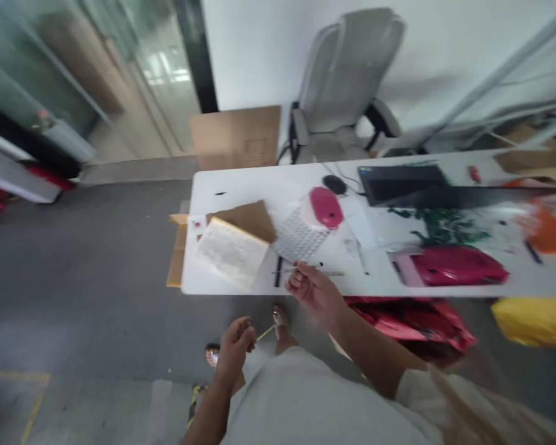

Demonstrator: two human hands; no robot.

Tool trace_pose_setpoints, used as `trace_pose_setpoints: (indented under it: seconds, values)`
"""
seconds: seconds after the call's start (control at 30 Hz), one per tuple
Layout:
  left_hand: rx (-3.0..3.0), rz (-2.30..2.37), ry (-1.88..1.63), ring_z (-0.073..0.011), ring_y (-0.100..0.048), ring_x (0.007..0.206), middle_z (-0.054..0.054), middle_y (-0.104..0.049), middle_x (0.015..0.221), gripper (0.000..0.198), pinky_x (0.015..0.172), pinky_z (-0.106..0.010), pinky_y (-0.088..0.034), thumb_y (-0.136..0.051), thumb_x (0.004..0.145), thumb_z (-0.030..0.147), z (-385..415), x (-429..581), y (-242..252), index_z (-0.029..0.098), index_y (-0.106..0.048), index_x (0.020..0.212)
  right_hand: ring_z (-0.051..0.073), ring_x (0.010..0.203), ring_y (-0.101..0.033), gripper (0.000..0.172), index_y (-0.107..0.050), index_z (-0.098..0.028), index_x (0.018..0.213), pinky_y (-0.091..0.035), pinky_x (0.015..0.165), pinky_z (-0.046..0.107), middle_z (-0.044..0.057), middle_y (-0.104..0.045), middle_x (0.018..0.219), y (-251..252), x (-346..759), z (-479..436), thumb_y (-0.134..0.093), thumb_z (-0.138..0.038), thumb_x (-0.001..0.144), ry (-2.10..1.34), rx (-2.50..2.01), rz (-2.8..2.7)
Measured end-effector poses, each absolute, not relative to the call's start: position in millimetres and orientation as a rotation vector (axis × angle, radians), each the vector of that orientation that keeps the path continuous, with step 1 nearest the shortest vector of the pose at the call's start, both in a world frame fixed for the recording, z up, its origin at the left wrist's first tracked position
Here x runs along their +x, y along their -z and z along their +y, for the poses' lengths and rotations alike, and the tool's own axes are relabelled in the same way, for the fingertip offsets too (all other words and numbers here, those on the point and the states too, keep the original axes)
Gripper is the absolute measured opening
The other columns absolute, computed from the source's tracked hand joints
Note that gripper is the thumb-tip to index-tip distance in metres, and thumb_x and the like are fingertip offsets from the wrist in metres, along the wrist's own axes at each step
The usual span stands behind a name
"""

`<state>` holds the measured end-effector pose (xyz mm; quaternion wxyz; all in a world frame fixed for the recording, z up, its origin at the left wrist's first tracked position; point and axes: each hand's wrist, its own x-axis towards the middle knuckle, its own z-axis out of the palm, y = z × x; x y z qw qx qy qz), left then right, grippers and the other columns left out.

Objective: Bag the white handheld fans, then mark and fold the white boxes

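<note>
My right hand [311, 287] is closed around a thin pen-like tool [287, 269] above the front edge of the white table [375, 285]. My left hand [237, 346] is curled in front of my body, below the table edge; whether something small is in its fingers is too blurred to tell. Just beyond my right hand lies a grey-white patterned sheet [301, 235], with a pink-and-white case [325, 208] at its far side. A paper-topped pad [234, 252] overlaps brown cardboard [254, 219] to the left. A short dark strip [278, 272] is beside the tool.
A grey chair [345, 74] stands behind the table. On the right are a black monitor [403, 184], green tangled material [449, 225] and a magenta case [463, 266]. Red bags [417, 321] and a yellow bag [535, 320] sit below the table's front edge.
</note>
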<state>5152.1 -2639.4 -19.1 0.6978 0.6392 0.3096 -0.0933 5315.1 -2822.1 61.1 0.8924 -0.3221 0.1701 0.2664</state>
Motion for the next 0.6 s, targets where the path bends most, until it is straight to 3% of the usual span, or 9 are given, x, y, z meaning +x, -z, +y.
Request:
trace_pose_setpoints:
  seconds: [0.1, 0.2, 0.37, 0.47, 0.6]
  values:
    - [1.359, 0.801, 0.008, -0.0114, -0.046, 0.051, 0.002, -0.053, 0.056, 0.041, 0.054, -0.026, -0.036, -0.066, 0.074, 0.057, -2567, 5077, 3, 0.018, -0.061, 0.085, 0.004, 0.046, -0.044, 0.029, -0.060, -0.018, 0.072, -0.051, 0.058, 0.023, -0.010, -0.048, 0.051, -78, 5284, -2716, -0.085, -0.031, 0.065, -0.784, -0.638, 0.253]
    - [1.322, 0.961, -0.229, -0.0101, -0.042, 0.051, 0.002, -0.048, 0.051, 0.048, 0.055, -0.025, -0.035, -0.060, 0.076, 0.063, -2493, 4984, -16, 0.018, -0.053, 0.061, 0.003, 0.042, -0.043, 0.029, -0.057, -0.018, 0.069, -0.051, 0.056, 0.021, -0.011, -0.047, 0.050, -98, 5228, -2593, -0.085, -0.027, 0.066, -1.042, -0.566, 0.232]
    - [0.893, 1.284, -0.696, -0.0077, -0.045, 0.054, 0.004, -0.051, 0.059, 0.050, 0.053, -0.020, -0.034, -0.072, 0.063, 0.063, -2385, 4832, -45, 0.016, -0.056, 0.067, 0.003, 0.045, -0.049, 0.027, -0.054, -0.018, 0.065, -0.053, 0.059, 0.022, -0.011, -0.050, 0.052, -129, 5095, -2396, -0.080, -0.023, 0.074, -1.559, -0.527, 0.125]
    - [0.571, 1.367, -1.000, -0.0068, -0.047, 0.054, 0.003, -0.053, 0.060, 0.049, 0.050, -0.018, -0.036, -0.080, 0.057, 0.056, -2327, 4761, -35, 0.014, -0.060, 0.072, 0.004, 0.048, -0.052, 0.020, -0.059, -0.018, 0.071, -0.054, 0.061, 0.024, -0.010, -0.053, 0.055, -137, 5027, -2305, -0.079, -0.020, 0.075, -1.795, -0.537, 0.103]
    - [0.078, 1.503, -1.249, -0.0058, -0.046, 0.046, 0.004, -0.050, 0.056, 0.030, 0.044, -0.017, -0.038, -0.075, 0.073, 0.041, -2267, 4675, 8, 0.014, -0.063, 0.077, 0.004, 0.049, -0.052, 0.018, -0.061, -0.018, 0.074, -0.054, 0.061, 0.024, -0.010, -0.054, 0.055, -128, 4965, -2198, -0.079, -0.017, 0.072, -1.927, -0.614, 0.066]
